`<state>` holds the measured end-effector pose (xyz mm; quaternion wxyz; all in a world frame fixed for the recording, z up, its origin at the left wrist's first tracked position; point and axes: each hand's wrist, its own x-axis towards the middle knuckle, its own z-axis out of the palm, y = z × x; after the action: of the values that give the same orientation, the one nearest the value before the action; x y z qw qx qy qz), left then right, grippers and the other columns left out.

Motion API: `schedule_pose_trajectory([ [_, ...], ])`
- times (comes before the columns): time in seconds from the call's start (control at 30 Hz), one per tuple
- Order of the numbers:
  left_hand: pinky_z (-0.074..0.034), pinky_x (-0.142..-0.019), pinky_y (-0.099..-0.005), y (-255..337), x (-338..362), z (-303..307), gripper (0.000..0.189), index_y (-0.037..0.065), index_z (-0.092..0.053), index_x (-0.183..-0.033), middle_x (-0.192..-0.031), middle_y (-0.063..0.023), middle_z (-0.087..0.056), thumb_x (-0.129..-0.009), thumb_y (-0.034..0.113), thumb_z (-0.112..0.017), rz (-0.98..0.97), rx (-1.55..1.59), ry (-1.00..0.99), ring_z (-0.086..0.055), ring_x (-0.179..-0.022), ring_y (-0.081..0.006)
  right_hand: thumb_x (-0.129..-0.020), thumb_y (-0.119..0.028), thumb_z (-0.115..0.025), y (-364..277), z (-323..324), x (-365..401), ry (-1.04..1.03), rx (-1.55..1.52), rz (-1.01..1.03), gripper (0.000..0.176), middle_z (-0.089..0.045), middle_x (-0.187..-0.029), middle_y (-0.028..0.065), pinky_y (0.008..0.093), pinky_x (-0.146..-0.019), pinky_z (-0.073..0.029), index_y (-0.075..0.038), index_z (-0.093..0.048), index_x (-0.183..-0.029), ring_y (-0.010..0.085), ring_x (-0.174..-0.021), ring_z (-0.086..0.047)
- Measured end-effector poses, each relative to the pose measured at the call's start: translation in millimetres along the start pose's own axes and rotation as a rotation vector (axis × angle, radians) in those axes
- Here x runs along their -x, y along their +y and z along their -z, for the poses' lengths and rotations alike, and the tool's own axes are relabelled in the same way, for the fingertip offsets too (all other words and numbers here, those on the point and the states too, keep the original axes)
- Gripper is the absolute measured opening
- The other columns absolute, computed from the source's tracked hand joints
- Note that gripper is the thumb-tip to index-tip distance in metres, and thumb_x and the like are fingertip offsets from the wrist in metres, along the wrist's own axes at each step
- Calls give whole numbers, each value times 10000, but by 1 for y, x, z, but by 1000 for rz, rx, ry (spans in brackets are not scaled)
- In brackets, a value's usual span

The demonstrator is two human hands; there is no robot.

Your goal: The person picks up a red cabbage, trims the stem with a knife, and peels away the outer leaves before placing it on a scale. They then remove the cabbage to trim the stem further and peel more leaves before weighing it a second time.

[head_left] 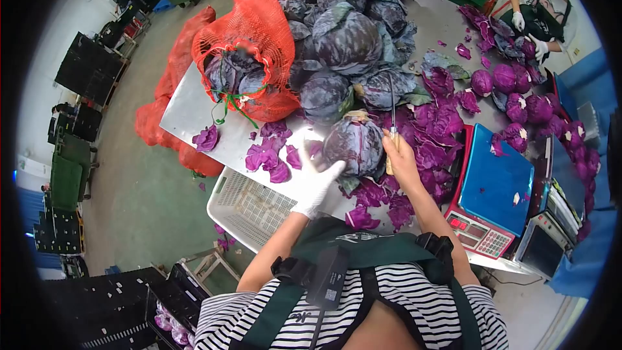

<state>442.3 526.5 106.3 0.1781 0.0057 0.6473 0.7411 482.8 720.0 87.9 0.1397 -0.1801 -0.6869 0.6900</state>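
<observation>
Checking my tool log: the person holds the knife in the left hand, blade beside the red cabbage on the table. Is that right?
Not quite. The head view shows the knife in the right hand, blade beside the red cabbage on the table; the left hand holds no tool.

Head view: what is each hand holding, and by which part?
The right hand grips a knife by its handle, blade pointing away. The gloved left hand is open beside the red cabbage, holding nothing.
</observation>
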Motion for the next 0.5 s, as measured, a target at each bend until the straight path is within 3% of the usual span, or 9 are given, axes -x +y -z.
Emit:
schedule_pose_trajectory([
  [0.03,-353,-1054,-403,-11,-17,10,1036,126,-71,-1491,-1474,-196,-220,-725,178,-767,-42,-277,-171,-363,-1310,-309,-964,-235,-524,1,-4,-1,-2,2,1,341,-578,-905,15,224,-727,-423,24,-555,-1183,59,-794,-495],
  [0.1,-307,-1088,-379,11,-10,-5,1021,29,-162,-1457,-1412,-215,-340,-692,222,-812,-29,-361,-102,-349,-1322,-288,-968,-239,-517,-1,-10,3,-4,61,32,324,-544,-827,-10,225,-647,-407,22,-549,-1158,43,-732,-471],
  [0.13,-307,-1088,-379,6,-12,-6,1021,29,-162,-1457,-1412,-215,-340,-692,222,-812,-20,-348,-105,-349,-1322,-288,-973,-242,-509,-3,-12,5,-15,74,79,297,-509,-773,-27,232,-575,-384,1,-548,-1139,44,-665,-453],
  [0.2,-313,-1082,-382,-3,-23,-4,1067,25,-154,-1461,-1410,-205,-348,-671,271,-827,-140,-46,-114,-360,-1309,-290,-974,-238,-505,-15,-18,11,-13,54,33,288,-506,-765,-30,234,-572,-384,-6,-548,-1138,48,-656,-455],
  [0.23,-313,-1082,-382,5,-24,-1,1067,25,-154,-1461,-1410,-205,-348,-671,271,-827,-138,-40,-113,-360,-1309,-290,-975,-235,-501,-23,-21,17,-8,20,-15,278,-502,-757,-33,235,-569,-384,-14,-547,-1137,51,-647,-457],
  [0.3,-337,-1071,-378,32,-19,10,1041,31,-246,-1441,-1372,-163,-399,-619,244,-848,-404,-305,-55,-423,-1261,-278,-982,-252,-490,-38,-31,29,-29,13,-60,312,-496,-799,-25,232,-613,-411,-17,-527,-1183,67,-657,-476],
  [0.37,-330,-1077,-389,68,-17,35,1005,22,-335,-1400,-1358,-183,-420,-579,272,-857,-503,-665,-69,-425,-1261,-293,-988,-278,-478,-40,-40,42,-95,-101,-127,374,-496,-898,0,238,-684,-454,-7,-480,-1246,90,-700,-535],
  [0.43,-331,-1074,-404,92,-10,54,993,26,-357,-1386,-1341,-204,-436,-569,295,-854,-473,-912,-117,-421,-1264,-329,-997,-298,-455,-35,-42,54,-302,-249,-317,433,-506,-1053,37,281,-757,-495,-2,-410,-1309,153,-967,-604],
  [0.5,-333,-1070,-419,83,-7,65,952,44,-396,-1361,-1333,-213,-441,-572,337,-840,-412,-960,-122,-413,-1264,-359,-997,-306,-454,-9,-49,59,-422,-242,-273,440,-510,-1077,50,289,-758,-499,1,-411,-1309,162,-940,-616],
])
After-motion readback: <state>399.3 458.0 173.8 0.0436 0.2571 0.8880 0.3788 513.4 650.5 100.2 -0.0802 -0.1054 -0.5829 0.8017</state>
